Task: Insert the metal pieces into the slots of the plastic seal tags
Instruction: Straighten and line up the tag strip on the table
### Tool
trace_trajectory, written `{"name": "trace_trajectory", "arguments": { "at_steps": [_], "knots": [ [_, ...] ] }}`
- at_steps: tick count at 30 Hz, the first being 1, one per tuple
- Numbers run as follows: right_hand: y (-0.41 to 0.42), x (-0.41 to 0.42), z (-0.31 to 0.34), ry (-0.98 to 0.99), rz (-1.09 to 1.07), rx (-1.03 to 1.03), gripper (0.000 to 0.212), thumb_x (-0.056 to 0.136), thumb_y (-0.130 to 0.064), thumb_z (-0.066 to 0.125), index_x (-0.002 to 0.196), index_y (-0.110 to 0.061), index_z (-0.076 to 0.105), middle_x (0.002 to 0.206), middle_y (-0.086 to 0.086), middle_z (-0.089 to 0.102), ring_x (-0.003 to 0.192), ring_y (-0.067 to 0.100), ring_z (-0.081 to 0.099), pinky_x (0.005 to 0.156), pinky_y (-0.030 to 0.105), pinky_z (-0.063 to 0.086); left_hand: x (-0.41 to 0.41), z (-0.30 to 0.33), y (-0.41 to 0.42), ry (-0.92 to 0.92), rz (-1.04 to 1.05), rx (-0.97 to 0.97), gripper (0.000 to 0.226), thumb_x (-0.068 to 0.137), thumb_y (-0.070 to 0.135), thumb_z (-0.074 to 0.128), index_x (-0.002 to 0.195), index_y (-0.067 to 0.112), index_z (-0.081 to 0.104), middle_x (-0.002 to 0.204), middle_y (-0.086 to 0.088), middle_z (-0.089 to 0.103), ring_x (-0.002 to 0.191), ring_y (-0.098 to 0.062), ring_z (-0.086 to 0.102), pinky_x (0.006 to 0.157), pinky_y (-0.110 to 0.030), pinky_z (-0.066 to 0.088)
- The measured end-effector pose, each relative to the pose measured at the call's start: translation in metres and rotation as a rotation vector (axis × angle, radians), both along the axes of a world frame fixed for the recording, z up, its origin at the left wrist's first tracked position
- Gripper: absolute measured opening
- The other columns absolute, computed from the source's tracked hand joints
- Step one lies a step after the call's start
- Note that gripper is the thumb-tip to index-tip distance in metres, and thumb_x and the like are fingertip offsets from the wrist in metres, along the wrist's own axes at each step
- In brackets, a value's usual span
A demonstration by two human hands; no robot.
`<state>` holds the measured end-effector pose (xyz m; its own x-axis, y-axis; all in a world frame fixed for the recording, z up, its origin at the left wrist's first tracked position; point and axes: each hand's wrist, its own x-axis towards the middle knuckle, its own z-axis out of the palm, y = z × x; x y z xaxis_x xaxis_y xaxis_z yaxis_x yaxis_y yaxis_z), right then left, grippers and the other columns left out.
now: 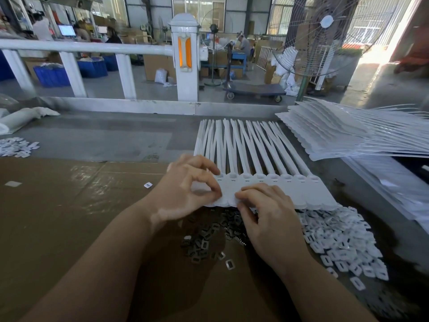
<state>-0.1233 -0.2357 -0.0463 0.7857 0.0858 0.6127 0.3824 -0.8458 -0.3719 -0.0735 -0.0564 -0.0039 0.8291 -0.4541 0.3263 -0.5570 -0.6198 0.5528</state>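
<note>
A joined strip of white plastic seal tags lies in front of me, its long tails fanning away from me. My left hand pinches the strip's left end between thumb and fingers. My right hand grips the strip's near edge just right of the left hand, fingertips curled on it. Below the strip lies a heap of small dark metal pieces, partly hidden by my right hand. Whether either hand also holds a metal piece cannot be seen.
A pile of small white plastic caps lies to the right. Stacked sheets of seal tags sit at the far right. Brown cardboard covers the table's left side. A white railing and a fan stand beyond.
</note>
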Motion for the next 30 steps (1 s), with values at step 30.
{"name": "trace_trajectory", "arguments": {
  "at_steps": [30],
  "knots": [
    [-0.001, -0.001, -0.001, 0.017, 0.002, 0.014, 0.007, 0.084, -0.014, 0.066, 0.089, -0.016, 0.07, 0.092, -0.006, 0.065, 0.089, 0.017, 0.057, 0.079, 0.038, 0.046, -0.002, -0.011, -0.013, 0.022, -0.216, 0.231, 0.008, 0.084, 0.037, 0.064, 0.084, 0.042, 0.071, 0.124, 0.033, 0.042, 0.124, 0.003, 0.026, 0.094, -0.001, -0.006]
  ]
}}
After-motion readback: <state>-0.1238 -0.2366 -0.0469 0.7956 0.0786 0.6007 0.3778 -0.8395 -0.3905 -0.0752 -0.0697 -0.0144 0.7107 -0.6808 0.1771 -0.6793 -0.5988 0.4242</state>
